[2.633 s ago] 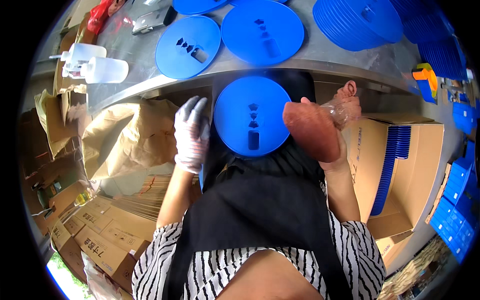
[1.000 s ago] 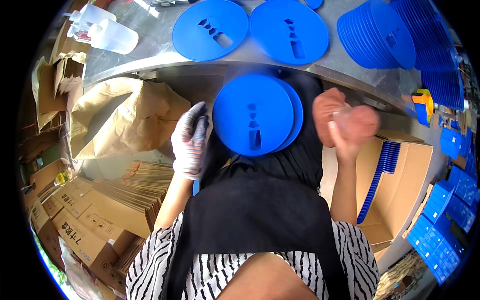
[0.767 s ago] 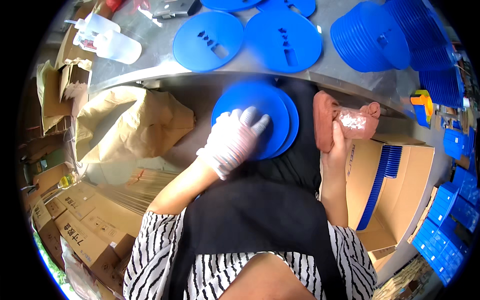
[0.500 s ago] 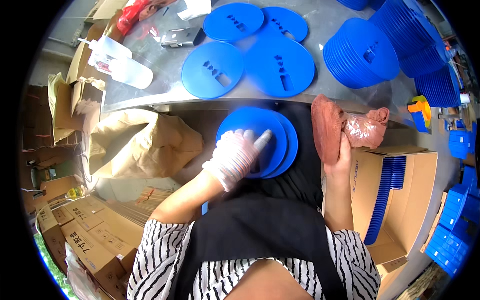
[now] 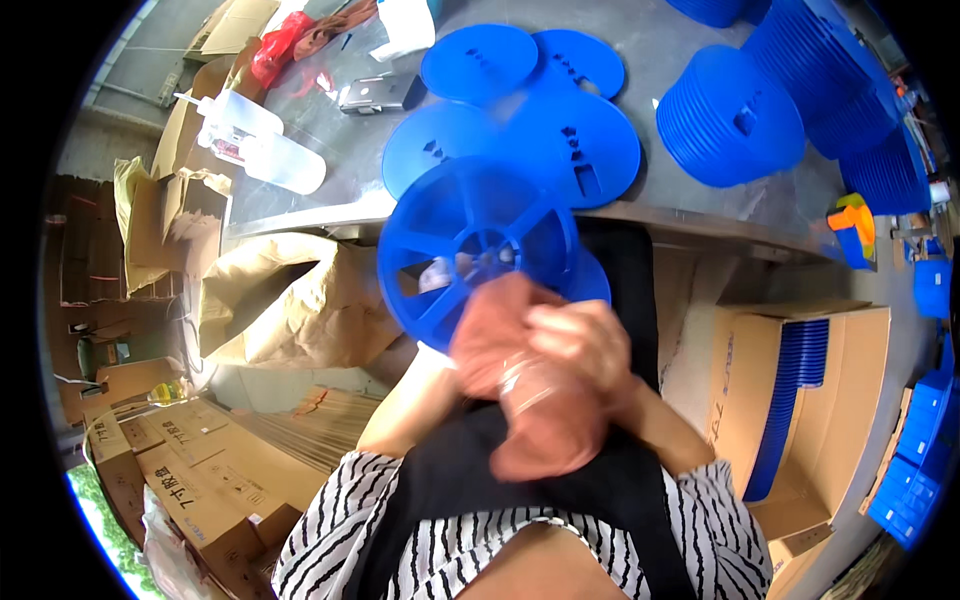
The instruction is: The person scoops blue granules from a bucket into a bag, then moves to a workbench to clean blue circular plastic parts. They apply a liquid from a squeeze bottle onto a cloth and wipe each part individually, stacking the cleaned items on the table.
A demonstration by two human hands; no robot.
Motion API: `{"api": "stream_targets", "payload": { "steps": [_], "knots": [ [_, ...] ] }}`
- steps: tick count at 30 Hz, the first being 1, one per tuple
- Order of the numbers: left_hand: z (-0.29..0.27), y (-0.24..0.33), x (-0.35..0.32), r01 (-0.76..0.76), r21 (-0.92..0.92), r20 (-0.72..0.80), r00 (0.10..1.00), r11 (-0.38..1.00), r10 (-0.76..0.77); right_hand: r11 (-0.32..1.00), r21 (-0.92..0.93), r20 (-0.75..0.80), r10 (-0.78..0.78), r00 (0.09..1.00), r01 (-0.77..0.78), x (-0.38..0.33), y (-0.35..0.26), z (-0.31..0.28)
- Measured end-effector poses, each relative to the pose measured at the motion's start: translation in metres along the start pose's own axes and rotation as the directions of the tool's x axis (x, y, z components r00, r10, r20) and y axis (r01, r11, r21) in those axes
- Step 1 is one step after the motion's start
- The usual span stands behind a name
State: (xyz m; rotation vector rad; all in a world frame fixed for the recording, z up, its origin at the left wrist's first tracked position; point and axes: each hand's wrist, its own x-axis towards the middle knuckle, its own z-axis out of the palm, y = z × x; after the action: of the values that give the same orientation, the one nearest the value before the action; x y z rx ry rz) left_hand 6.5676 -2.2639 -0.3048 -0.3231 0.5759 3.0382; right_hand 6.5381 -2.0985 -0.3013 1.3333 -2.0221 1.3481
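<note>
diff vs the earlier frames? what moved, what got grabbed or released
The blue reel has been turned: its spoked side now faces the camera, where the flat face did before. The right hand brought the brown cloth from the right to the centre, over the reel's lower edge. The left hand is now hidden. Loose blue discs and the squeeze bottles stayed on the table.

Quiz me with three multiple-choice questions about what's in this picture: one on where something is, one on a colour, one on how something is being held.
1. Where do the squeeze bottles lie?
A. left part of the table
B. in the cardboard box
C. on the floor

2. What colour is the spoked reel?
A. red
B. blue
C. white

3. How is the reel just now?
A. flat on the table
B. raised in front of the person, above the lap
C. inside the paper bag

Answers: 1 A, they rest on the grey tabletop at left; 2 B, plainly blue; 3 B, it is up by the blurred hands.
</note>
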Motion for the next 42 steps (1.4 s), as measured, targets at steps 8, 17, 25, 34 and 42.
{"api": "stream_targets", "payload": {
  "steps": [8, 17, 25, 34, 42],
  "knots": [
    [0.002, -0.010, -0.005, -0.025, 0.020, -0.042, 0.999, 0.999, 0.026, 0.992, 0.049, -0.181, 0.125, 0.976, -0.118, 0.105, 0.032, 0.012],
    [0.034, 0.044, 0.023, -0.175, 0.697, 0.035, 0.977, 0.695, 0.211, 0.381, 0.649, -0.155, 0.913, 0.377, -0.658, -0.080, 0.055, -0.071],
    [0.050, 0.023, 0.178, -0.234, 0.493, 0.384, 0.923, -0.838, -0.032, 0.232, 0.856, -0.121, 0.959, 0.256, -0.462, -0.100, 0.051, -0.074],
    [-0.042, 0.040, 0.059, -0.302, 0.675, 0.599, 0.758, -0.673, 0.260, -0.166, 0.945, 0.241, 0.936, 0.256, -0.282, -0.124, 0.064, -0.060],
    [-0.108, -0.003, -0.045, -0.059, 0.949, 0.188, 0.894, -0.310, 0.407, -0.124, 0.800, 0.425, 0.808, 0.409, -0.587, -0.064, 0.031, -0.028]
  ]
}}
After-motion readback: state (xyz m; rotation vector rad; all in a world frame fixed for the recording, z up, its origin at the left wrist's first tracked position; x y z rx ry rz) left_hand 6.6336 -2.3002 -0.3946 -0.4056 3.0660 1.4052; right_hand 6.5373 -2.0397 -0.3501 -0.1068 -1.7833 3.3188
